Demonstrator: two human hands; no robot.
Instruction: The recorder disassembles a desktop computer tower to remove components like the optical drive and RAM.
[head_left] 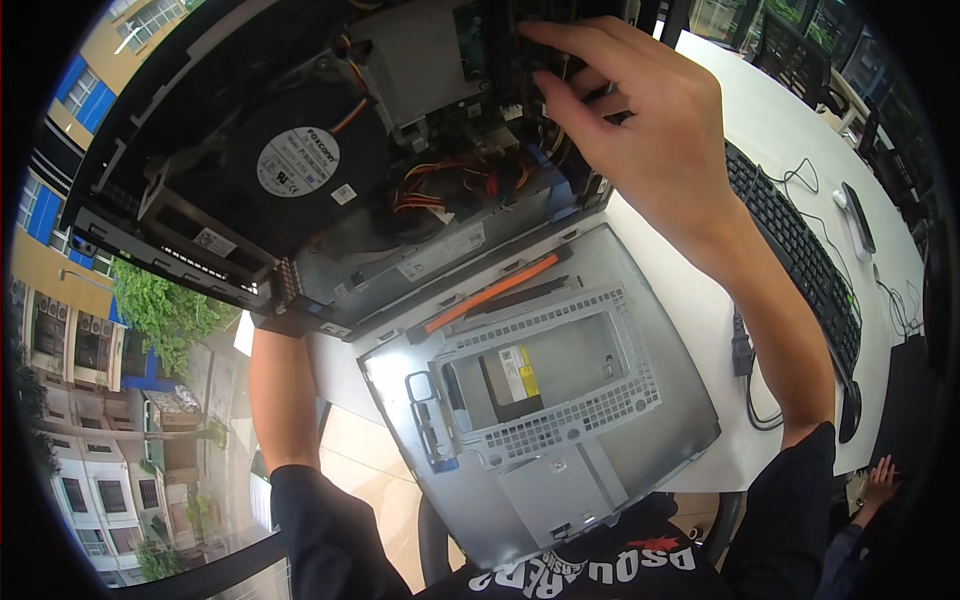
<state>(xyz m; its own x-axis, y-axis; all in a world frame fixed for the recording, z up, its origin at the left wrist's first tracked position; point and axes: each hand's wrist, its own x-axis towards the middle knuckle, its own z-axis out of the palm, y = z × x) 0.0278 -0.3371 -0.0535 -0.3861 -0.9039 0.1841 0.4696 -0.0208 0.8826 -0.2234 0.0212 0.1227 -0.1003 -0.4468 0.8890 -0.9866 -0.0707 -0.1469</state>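
An opened desktop computer case (380, 270) is tipped up at the upper left, its inside facing me. A round black fan (290, 115) with a white label, a grey metal box (415, 65) and red, yellow and black cables (450, 190) show inside. My right hand (650, 110) reaches over the case's right end. Its thumb and index finger stretch apart at dark parts; I see nothing held, though the tips are in shadow. My left forearm (285, 390) rises to the case's lower left corner, which hides that hand.
A silver metal panel (640, 460) with a perforated frame and an orange strip (490, 292) lies nearer me, over the white table's (690, 465) edge. To the right are a black keyboard (800, 260), a mouse (850, 412) and a cable plug (741, 350). Another person's hand (880, 482) shows at far right.
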